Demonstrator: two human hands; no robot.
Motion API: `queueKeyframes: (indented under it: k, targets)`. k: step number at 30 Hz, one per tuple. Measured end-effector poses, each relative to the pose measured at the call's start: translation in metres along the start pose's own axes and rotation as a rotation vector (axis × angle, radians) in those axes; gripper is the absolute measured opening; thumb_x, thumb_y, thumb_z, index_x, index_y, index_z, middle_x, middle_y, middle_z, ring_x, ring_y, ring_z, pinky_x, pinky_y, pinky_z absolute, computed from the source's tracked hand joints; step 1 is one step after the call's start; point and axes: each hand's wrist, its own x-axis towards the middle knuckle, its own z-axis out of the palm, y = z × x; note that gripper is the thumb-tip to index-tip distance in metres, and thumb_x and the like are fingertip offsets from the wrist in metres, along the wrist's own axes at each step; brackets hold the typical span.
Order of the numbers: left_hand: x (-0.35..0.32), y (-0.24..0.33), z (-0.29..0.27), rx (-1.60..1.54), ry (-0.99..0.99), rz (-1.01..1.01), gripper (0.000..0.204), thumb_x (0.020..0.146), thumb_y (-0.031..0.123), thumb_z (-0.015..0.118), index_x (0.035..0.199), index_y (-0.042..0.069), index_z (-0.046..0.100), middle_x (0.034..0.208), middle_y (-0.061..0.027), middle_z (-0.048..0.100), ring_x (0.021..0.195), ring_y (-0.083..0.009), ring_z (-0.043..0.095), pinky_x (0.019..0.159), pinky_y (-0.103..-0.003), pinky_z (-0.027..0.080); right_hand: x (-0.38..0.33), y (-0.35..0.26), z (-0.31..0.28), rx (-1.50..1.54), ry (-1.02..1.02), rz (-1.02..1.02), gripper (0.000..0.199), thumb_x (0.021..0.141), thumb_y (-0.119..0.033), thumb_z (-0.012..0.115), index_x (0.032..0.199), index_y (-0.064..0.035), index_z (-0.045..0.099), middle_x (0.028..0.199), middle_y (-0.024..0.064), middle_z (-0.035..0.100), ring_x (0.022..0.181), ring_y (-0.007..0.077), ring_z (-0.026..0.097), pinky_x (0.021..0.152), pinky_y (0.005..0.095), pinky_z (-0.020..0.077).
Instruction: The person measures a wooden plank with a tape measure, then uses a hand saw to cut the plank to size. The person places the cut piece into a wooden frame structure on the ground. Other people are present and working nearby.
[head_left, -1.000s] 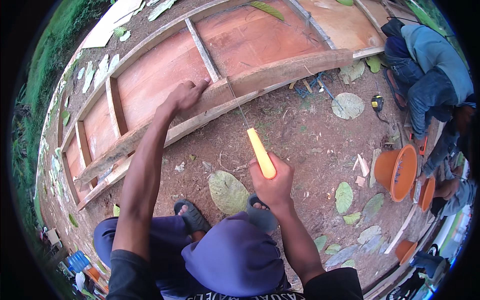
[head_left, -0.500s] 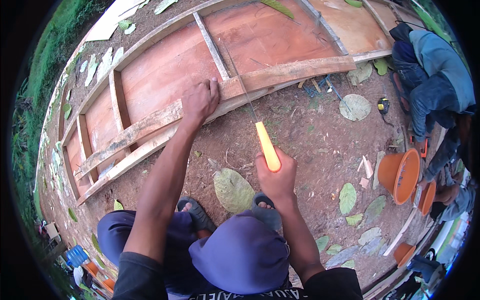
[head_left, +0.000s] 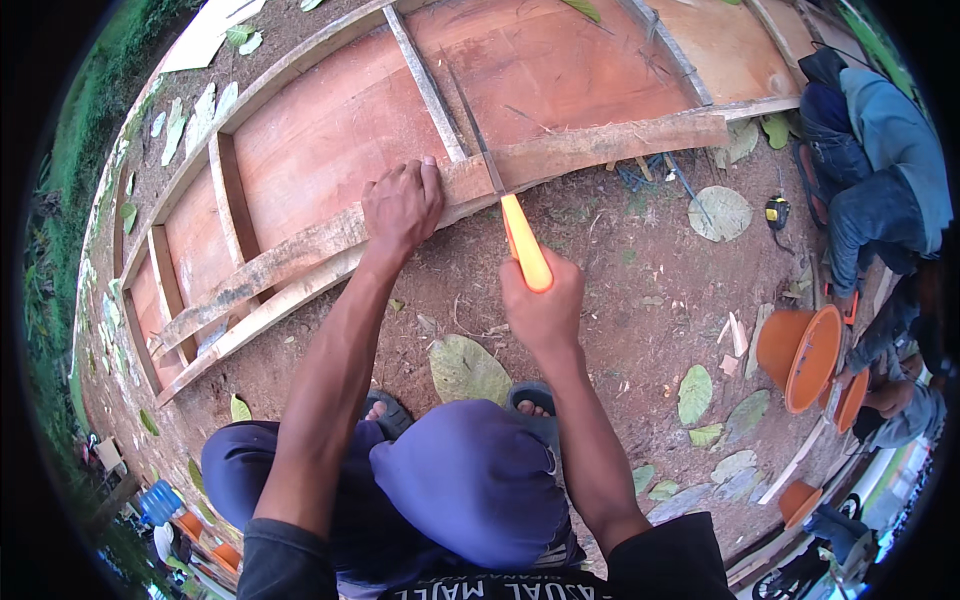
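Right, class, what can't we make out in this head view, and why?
All in the head view:
Palm of the left grip: hidden by the hand's back.
Part of the yellow saw handle: covered by the right grip.
Part of the wooden frame: cut off by the upper edge.
Left sandal's heel: behind the trousers.

Left hand (head_left: 403, 208) is out front, palm down, knuckles up, fingers curled over and the thumb (head_left: 431, 175) poking forward, left forearm (head_left: 340, 370) stretched out long behind it. Right hand (head_left: 545, 300) sits off to its right and a bit nearer the body, balled in a fist, wrist pretty straight, right forearm (head_left: 595, 430) trailing back from it.
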Motion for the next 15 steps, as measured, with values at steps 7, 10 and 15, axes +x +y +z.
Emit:
queueKeyframes:
  k: [7, 10, 15]
  targets:
    - [-0.002, -0.005, 0.0, -0.009, -0.019, -0.031, 0.052, 0.107, 0.039, 0.037, 0.094, 0.003, 0.072, 0.095, -0.0222, 0.074, 0.093, -0.0377, 0.072, 0.091, -0.053, 0.049, -0.099, 0.007, -0.062, 0.015, -0.05, 0.025, 0.006, 0.084, -0.003, 0.068, 0.083, 0.0023, 0.067, 0.062, 0.0104, 0.063, 0.057, 0.014, 0.066, 0.054, 0.0324, 0.0505]
    - [0.004, 0.006, -0.003, -0.018, -0.015, -0.02, 0.054, 0.107, 0.04, 0.035, 0.093, 0.002, 0.072, 0.095, -0.0225, 0.073, 0.093, -0.0378, 0.072, 0.091, -0.053, 0.049, 0.017, -0.005, -0.004, 0.011, -0.024, -0.034, 0.016, 0.086, -0.006, 0.065, 0.074, 0.0018, 0.059, 0.06, 0.0042, 0.055, 0.052, 0.0084, 0.046, 0.048, 0.0335, 0.0378]
    - [0.006, -0.009, 0.0, -0.01, -0.019, -0.037, 0.054, 0.107, 0.041, 0.036, 0.092, 0.003, 0.072, 0.095, -0.0233, 0.073, 0.091, -0.0389, 0.072, 0.091, -0.053, 0.049, -0.074, 0.027, -0.038, 0.014, -0.036, -0.046, 0.01, 0.083, -0.006, 0.069, 0.08, 0.0014, 0.064, 0.061, 0.0138, 0.061, 0.053, 0.0228, 0.064, 0.054, 0.0376, 0.0499]
